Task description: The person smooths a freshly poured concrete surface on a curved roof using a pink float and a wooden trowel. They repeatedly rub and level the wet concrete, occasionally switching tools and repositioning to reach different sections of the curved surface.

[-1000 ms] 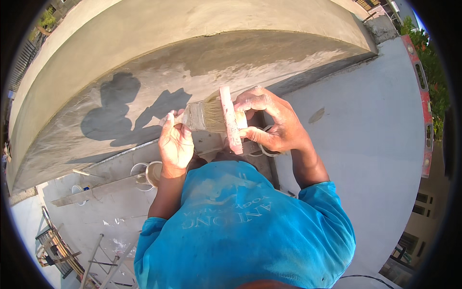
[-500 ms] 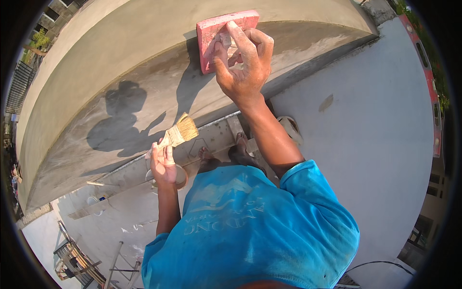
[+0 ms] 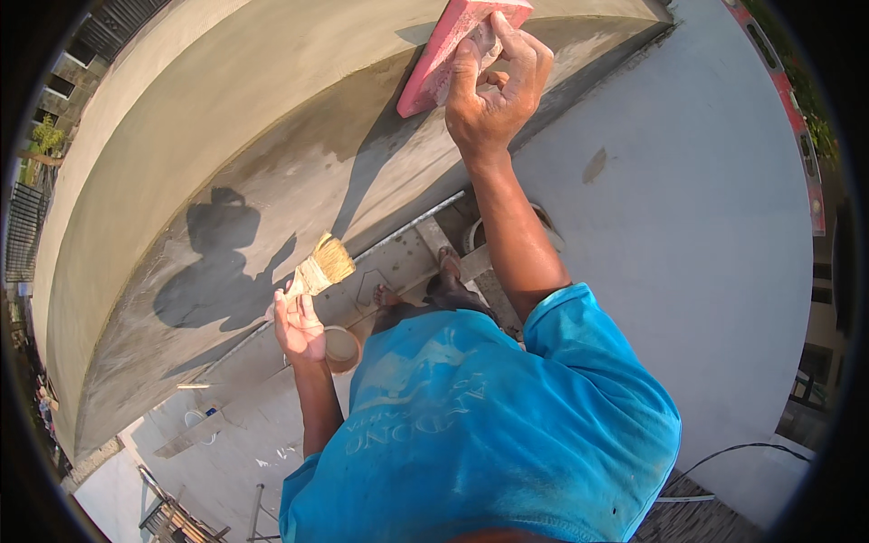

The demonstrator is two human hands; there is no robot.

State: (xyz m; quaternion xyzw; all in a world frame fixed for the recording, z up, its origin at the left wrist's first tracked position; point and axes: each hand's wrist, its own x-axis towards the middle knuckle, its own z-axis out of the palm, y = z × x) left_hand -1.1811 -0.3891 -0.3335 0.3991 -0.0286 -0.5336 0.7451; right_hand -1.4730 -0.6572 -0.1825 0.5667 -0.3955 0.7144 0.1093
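Observation:
High in the view, my right hand [image 3: 498, 100] is closed on the handle of a pink plastering float [image 3: 430, 77]. The float tilts at the curved plastered wall [image 3: 308, 172]; whether its face touches the plaster I cannot tell. Lower left, the fingers of my left hand [image 3: 300, 330] pinch a paintbrush [image 3: 312, 271] with pale bristles pointing up and right. The brush is apart from the float. Damp, darker plaster lies along the lower band of the wall, crossed by shadows of me and my arm.
I stand on narrow boards [image 3: 412, 258] beside the wall. A bucket [image 3: 342, 350] sits below my left wrist, and another round container [image 3: 472, 237] is partly behind my right forearm. A smooth pale wall [image 3: 688, 235] fills the right. Metal frames and poles lie lower left.
My right hand and the float have moved up and to the right, and the float is turned more edge-on. The brush in my left hand is slightly lower and further left.

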